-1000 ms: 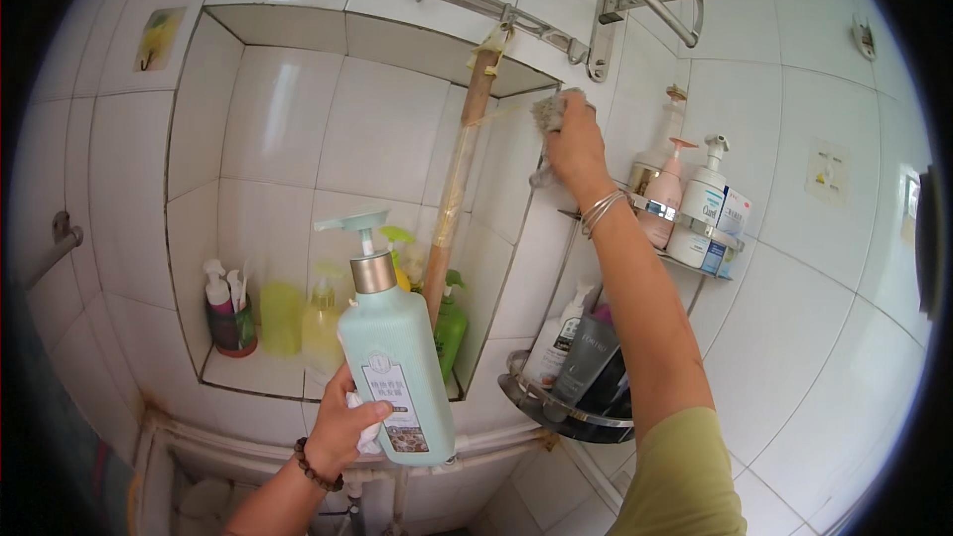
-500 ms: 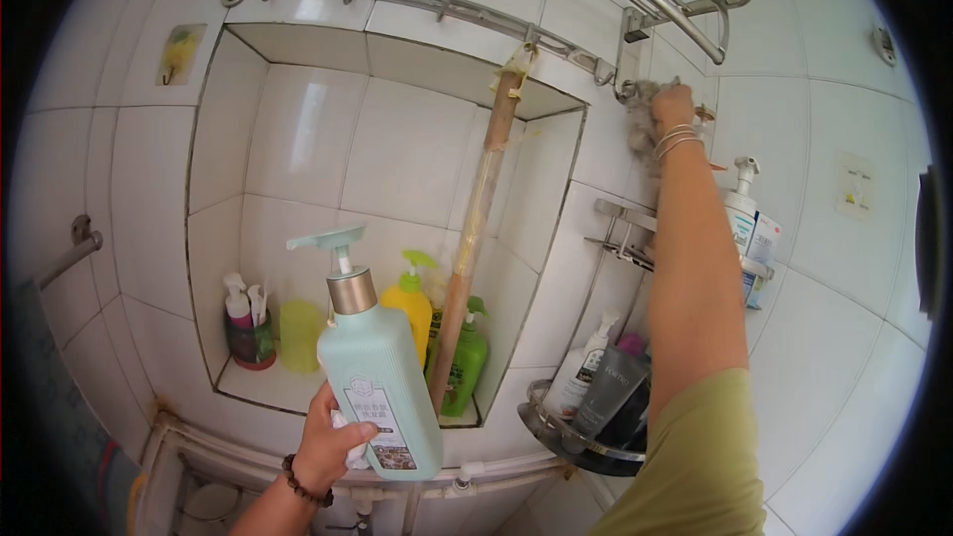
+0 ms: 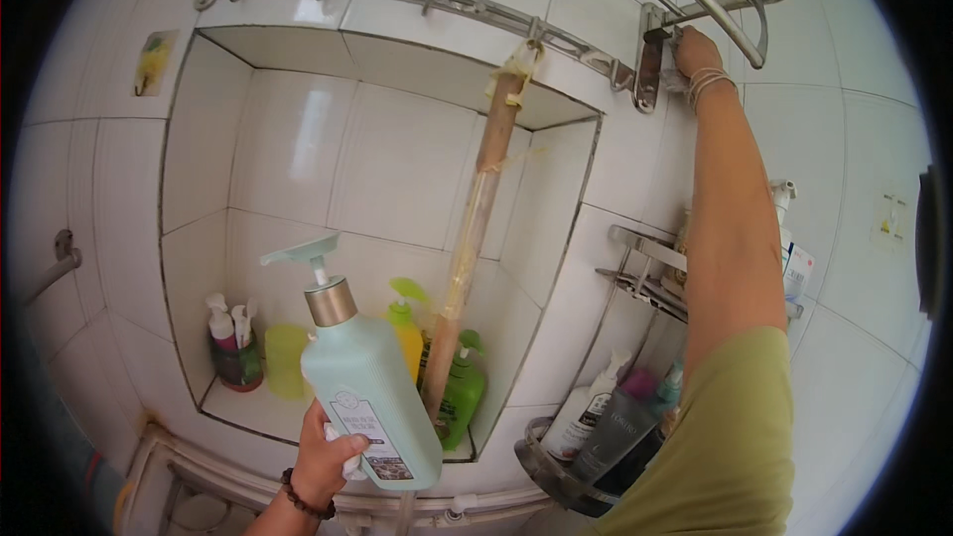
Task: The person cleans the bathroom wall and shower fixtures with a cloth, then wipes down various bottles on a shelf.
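Note:
My left hand (image 3: 324, 465) is closed round the lower side of a pale green pump bottle (image 3: 382, 387) with a gold-coloured collar, tilted slightly in front of the wall niche. A crumpled white piece (image 3: 344, 447), like tissue or cloth, is pinched between that palm and the bottle. High at the right, my right hand (image 3: 697, 52) is closed beside the metal bracket (image 3: 648, 62) of the wall rack. A little of a pale grey crumpled thing (image 3: 675, 80) shows at its fingers; the rest is hidden.
A wooden pole (image 3: 476, 208) hangs from the hook rail (image 3: 476, 12) across the tiled niche (image 3: 288, 129). Inside stand a yellow pump bottle (image 3: 406, 333), a green one (image 3: 462, 402) and a yellow-green cup (image 3: 286, 361). Corner shelves (image 3: 650, 288) hold several bottles below my right arm.
My right hand has moved up and right, to the rack bracket. The fluffy grey bundle no longer shows below the rail's end. The view has shifted; my left hand keeps the bottle.

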Tool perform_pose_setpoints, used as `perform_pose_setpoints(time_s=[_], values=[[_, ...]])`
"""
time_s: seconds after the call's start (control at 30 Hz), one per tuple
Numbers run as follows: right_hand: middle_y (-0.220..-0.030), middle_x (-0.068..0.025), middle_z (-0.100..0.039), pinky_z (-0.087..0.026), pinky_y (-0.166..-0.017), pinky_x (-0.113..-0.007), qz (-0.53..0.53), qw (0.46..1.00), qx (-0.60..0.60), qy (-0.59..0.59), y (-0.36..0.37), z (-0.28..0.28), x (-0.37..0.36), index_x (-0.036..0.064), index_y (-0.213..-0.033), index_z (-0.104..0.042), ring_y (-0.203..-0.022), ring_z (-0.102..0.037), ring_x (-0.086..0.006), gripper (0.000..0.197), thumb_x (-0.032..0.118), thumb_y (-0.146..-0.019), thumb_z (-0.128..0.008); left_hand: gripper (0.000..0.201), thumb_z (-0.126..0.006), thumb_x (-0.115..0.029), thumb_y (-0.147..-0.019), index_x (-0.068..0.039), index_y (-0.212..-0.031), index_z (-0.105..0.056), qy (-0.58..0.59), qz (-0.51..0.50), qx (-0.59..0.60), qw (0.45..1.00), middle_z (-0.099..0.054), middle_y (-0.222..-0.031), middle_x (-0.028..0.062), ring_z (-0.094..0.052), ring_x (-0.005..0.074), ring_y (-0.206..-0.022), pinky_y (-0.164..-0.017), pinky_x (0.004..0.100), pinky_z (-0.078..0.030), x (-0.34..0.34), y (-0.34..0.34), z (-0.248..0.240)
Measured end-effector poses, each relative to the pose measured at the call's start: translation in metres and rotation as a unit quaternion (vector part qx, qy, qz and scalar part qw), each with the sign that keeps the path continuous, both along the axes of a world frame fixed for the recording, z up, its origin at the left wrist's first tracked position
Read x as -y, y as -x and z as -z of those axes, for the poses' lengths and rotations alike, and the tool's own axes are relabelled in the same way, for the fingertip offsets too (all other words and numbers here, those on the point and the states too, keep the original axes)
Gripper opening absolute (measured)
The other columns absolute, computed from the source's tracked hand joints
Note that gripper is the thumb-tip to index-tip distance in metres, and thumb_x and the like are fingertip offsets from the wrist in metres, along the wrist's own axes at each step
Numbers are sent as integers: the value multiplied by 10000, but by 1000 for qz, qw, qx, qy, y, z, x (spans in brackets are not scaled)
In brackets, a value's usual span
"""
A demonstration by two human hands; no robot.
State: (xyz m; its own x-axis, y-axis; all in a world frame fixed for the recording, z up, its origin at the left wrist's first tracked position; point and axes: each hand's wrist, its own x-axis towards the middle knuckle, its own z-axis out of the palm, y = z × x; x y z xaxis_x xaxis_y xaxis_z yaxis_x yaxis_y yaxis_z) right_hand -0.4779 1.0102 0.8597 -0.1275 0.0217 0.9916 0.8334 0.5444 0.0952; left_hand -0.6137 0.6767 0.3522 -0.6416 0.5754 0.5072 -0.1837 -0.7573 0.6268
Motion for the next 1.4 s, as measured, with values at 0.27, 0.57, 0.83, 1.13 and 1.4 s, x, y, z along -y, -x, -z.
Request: perform_pose_setpoints(time_s=[0.27,0.57,0.83,1.13,1.4], values=[[-933,-229,-565,-438,-776,-373,56,989,105,90,-3,15,15,-20,-863,-605,-894,-548,-331,248,150,-741,-472,549,-653,-72,-616,17,-1097,-404,-2,29,22,999,-559,-978,103,-569,188,-868,-779,312,-460,-7,8,4],[-934,-92,-569,-459,-732,-309,-413,866,89,268,-89,10,41,10,-1066,-503,-844,-537,-198,373,100,-707,-550,522,-651,-79,-625,17,-1081,-416,-29,101,6,994,-562,-972,105,-576,197,-859,-775,321,-468,-19,-16,-6],[-1038,-240,-468,-399,-839,-384,-5,877,-265,-401,-223,-1,78,38,-1154,-403,-958,-476,-375,390,113,-779,-483,539,-652,-55,-615,12,-1091,-407,-19,126,21,992,-556,-992,103,-571,197,-873,-781,320,-464,-30,-25,-7],[-1090,-281,-414,-394,-844,-417,21,988,-86,-126,-191,-13,0,22,-1206,-287,-984,-445,-414,461,89,-789,-472,586,-666,-64,-595,8,-1109,-394,-40,77,25,996,-543,-1013,99,-569,199,-883,-789,318,-462,-41,-37,-7],[-1103,-264,-457,-365,-860,-364,-8,996,86,1,-141,-16,-40,-13,-1227,-268,-1022,-454,-361,536,158,-778,-504,614,-692,-88,-579,29,-1104,-395,-47,61,22,997,-550,-992,102,-573,195,-871,-766,307,-474,-51,-47,-10]])
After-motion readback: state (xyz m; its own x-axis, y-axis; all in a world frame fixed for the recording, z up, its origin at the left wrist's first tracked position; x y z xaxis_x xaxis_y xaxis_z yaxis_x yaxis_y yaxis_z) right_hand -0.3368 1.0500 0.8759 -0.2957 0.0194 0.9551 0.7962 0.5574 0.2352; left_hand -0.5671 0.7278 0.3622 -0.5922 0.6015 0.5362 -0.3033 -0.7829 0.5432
